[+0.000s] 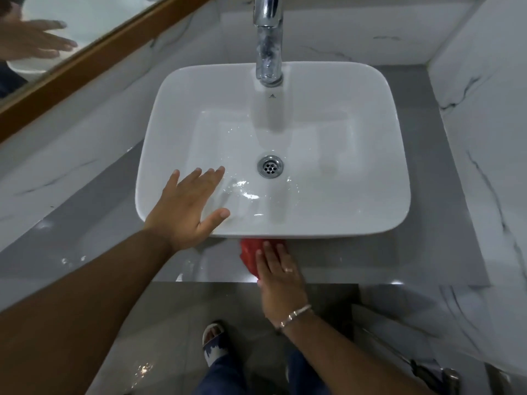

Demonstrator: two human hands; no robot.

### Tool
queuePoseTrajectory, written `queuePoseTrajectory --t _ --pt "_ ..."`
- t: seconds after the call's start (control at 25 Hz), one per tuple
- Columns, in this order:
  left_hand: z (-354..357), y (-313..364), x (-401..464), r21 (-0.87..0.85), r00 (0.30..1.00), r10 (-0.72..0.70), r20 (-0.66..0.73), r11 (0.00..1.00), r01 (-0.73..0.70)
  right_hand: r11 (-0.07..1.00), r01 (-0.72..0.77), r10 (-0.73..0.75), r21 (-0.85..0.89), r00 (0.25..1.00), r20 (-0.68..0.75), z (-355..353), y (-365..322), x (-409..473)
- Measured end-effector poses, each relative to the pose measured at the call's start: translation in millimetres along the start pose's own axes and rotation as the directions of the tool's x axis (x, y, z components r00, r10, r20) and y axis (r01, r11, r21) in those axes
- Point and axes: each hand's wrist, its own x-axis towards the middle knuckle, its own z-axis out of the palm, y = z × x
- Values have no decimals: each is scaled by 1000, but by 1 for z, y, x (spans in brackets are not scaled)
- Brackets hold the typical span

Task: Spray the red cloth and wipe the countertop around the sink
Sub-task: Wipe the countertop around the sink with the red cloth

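A white rectangular sink (356,212) sits on a grey countertop (85,240). The red cloth (249,253) lies crumpled on the counter's front strip, tucked partly under the basin's front rim. My right hand (278,276) presses flat on the cloth, fingers pointing toward the basin; it wears a ring and a bracelet. My left hand (186,208) rests spread over the sink's front left corner, fingers apart, holding nothing. No spray bottle shows.
A chrome tap (268,41) rises at the back of the basin above a drain (270,166). Marble walls close in the counter on the left, back and right. A wood-framed mirror (85,57) hangs at upper left. Below the counter edge is tiled floor with my foot (212,342).
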Motion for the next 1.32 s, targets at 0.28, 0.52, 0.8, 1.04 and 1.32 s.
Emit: queuePoseTrajectory --t 0.28,0.52,0.8,1.04,1.32 --pt "6 -4 0 -23 996 19 -86 1000 -21 966 -253 253 -46 967 0 -30 130 -44" --pt "5 -60 -57 123 968 36 -248 992 -6 569 -803 822 177 554 -130 -43 115 -43" --pt "17 -252 -154 75 969 -243 -54 966 246 777 -621 627 103 777 -48 16 -101 25" --pt "53 -314 -94 18 998 -13 -66 1000 14 985 -172 174 -29 975 140 40 -184 55" --pt "81 -337 -80 22 988 56 -145 998 -53 925 -369 373 -89 928 26 50 -209 84"
